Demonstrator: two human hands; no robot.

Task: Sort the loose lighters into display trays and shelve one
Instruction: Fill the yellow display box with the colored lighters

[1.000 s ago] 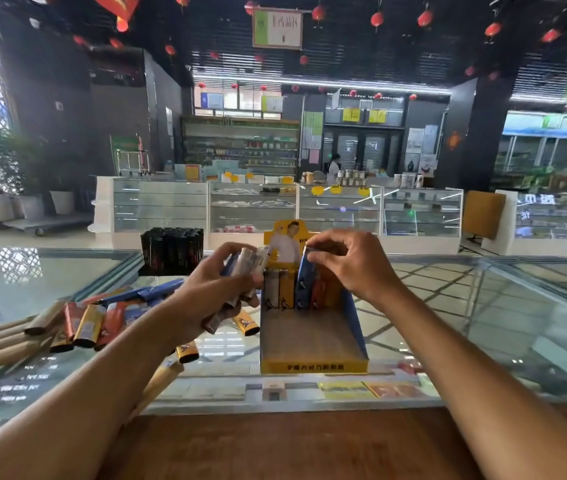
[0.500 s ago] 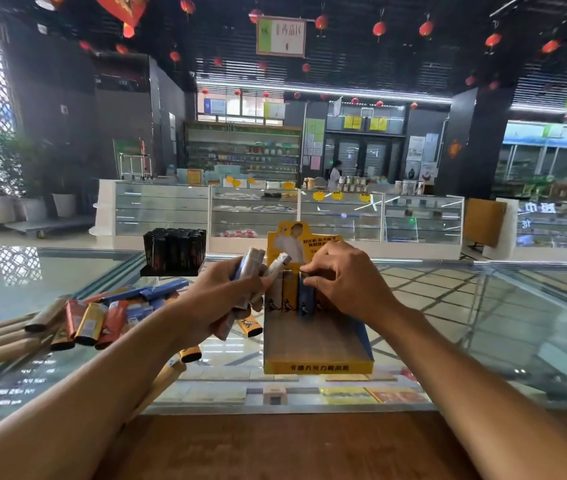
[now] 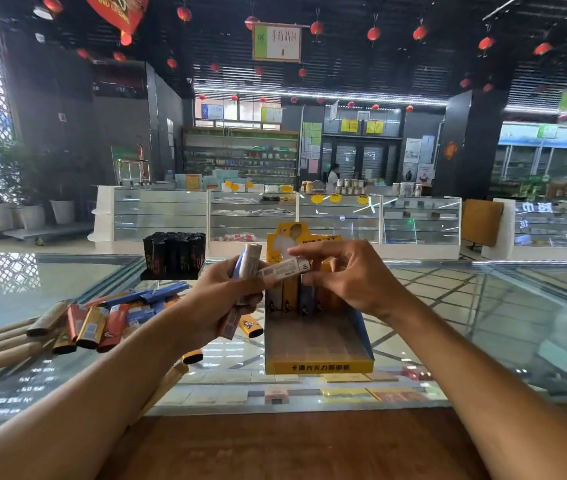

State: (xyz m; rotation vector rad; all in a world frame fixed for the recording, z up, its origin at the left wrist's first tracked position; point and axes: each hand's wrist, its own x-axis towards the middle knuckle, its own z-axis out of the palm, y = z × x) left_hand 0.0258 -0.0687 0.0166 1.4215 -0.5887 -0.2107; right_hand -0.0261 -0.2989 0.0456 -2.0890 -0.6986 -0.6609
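**Lighters sorted on a glass shop counter**

The left hand (image 3: 223, 299) grips a bundle of mixed lighters (image 3: 249, 265). The right hand (image 3: 355, 282) pinches the metal end of a white barcoded lighter (image 3: 284, 270) jutting from the bundle, above the yellow-and-blue cardboard display tray (image 3: 316, 368). The tray stands on the wood-edged glass counter top (image 3: 483, 323) — loose orange, gold and blue lighters (image 3: 102, 323) lie to its left. Beyond are a black tray of dark lighters (image 3: 174, 252), white-framed glass display cabinets (image 3: 161, 216) and red paper lanterns (image 3: 316, 28).

Yellow tray (image 3: 320, 368), black lighters (image 3: 174, 252)

Loose lighters (image 3: 95, 323) left of tray (image 3: 316, 365) — black tray (image 3: 174, 252) behind.
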